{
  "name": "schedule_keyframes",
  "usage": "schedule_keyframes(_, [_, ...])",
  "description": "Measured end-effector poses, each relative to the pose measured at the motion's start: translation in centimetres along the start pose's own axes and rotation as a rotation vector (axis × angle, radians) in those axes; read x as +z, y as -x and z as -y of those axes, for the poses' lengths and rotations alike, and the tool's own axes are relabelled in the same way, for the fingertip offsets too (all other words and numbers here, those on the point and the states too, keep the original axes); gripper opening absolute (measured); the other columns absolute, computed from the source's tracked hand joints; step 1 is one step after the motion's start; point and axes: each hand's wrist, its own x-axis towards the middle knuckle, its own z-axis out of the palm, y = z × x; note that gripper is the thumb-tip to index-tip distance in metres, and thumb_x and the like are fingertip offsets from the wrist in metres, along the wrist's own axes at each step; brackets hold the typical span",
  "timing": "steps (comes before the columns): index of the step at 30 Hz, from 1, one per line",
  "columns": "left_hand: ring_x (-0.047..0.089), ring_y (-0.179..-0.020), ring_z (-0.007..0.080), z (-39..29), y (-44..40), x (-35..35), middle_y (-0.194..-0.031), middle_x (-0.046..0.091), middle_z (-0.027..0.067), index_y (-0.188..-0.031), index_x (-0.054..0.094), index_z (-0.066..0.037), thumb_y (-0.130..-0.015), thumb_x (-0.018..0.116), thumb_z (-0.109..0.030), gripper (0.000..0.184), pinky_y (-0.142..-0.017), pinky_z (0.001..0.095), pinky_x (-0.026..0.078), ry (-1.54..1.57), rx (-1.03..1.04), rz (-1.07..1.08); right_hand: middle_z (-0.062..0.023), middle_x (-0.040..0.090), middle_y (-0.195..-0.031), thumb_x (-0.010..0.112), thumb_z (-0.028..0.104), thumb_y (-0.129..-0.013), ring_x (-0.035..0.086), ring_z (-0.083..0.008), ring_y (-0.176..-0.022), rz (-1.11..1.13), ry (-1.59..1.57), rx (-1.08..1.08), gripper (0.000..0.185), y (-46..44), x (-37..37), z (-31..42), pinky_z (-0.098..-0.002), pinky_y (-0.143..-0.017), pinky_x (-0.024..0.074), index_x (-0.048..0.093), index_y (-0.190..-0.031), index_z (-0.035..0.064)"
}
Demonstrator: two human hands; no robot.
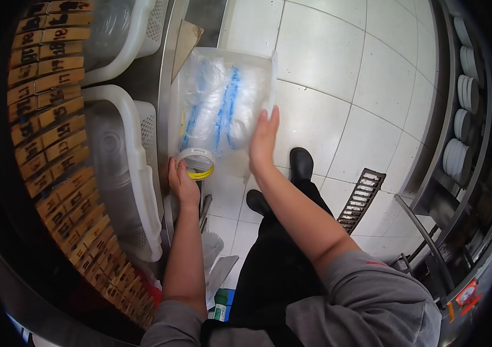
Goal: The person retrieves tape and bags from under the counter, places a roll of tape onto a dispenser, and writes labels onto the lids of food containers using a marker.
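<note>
A translucent plastic bin (244,56) holds clear plastic rolls (204,121) with blue printing along them. At its near left corner, my left hand (184,184) has its fingers closed on a tape roll (198,155), which shows a white ring and a yellow edge. My right hand (264,139) lies along the bin's right side with fingers stretched out, its fingertips at the rim. Part of the left fingers is hidden behind the tape roll and the bin's corner.
Rows of numbered wooden blocks (55,87) line the left, beside white-rimmed clear tubs (133,173). Stacked white plates (457,159) stand on a rack at right. A floor drain grate (362,199) and my black shoes (301,164) are below on white tiles (321,52).
</note>
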Motion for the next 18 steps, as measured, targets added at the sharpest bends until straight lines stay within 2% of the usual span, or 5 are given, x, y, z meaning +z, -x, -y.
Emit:
schedule_keyframes(2, [0.056,-0.098,0.0255,0.4,-0.4,0.0,-0.105,0.058,0.0162,-0.107,0.051,0.006,-0.092,0.044,-0.013,0.025,-0.090,0.0318,0.041,0.011,0.002,-0.029,-0.0244,0.017,-0.151,0.039,0.039,-0.099,0.016,-0.0321,-0.142,0.034,-0.156,0.204,0.069,-0.1,3.4,0.7,-0.0353,-0.115,0.0139,0.017,-0.144,-0.0069])
schedule_keyframes(5, [0.054,-0.101,0.0263,-2.0,0.0,0.1,-0.114,0.057,0.0197,-0.104,0.051,0.008,-0.091,0.046,-0.014,0.026,-0.093,0.0314,0.039,0.150,-0.064,0.042,-0.0182,0.000,-0.156,0.029,0.057,-0.096,-0.001,-0.0267,-0.145,0.758,-0.414,0.749,0.080,-1.8,7.2,1.3,-0.0396,-0.115,0.0102,0.010,-0.147,-0.0024])
schedule_keyframes(9, [0.038,-0.127,0.0289,-2.6,3.6,0.6,-0.143,0.035,0.0175,-0.091,0.051,0.000,-0.088,0.044,-0.008,0.012,-0.106,0.0405,0.027,-0.194,0.296,0.050,-0.0177,0.009,-0.155,0.035,0.057,-0.095,0.005,-0.0267,-0.144,0.917,-0.110,0.334,0.078,-3.0,5.8,1.8,-0.0415,-0.115,0.0122,0.017,-0.147,0.0009])
schedule_keyframes(13, [0.023,-0.139,0.0392,1.3,2.8,0.9,-0.153,0.017,0.0193,-0.100,0.055,0.000,-0.085,0.052,-0.007,0.016,-0.110,0.0504,0.024,-1.000,0.384,0.128,-0.0134,0.044,-0.140,0.046,0.048,-0.094,0.040,-0.0267,-0.129,0.718,-0.131,0.540,0.064,-1.1,-1.7,-3.2,-0.0407,-0.108,0.0286,0.040,-0.139,0.0023])
schedule_keyframes(18, [0.021,-0.139,0.0390,1.9,1.5,0.3,-0.153,0.014,0.0221,-0.104,0.053,0.000,-0.090,0.049,-0.011,0.018,-0.111,0.0480,0.025,-1.100,0.186,0.238,-0.0165,0.064,-0.101,0.048,0.031,-0.095,0.060,-0.0228,-0.096,0.735,0.608,0.567,0.042,3.6,-20.5,-11.0,-0.0338,-0.087,0.0457,0.058,-0.117,-0.0022])
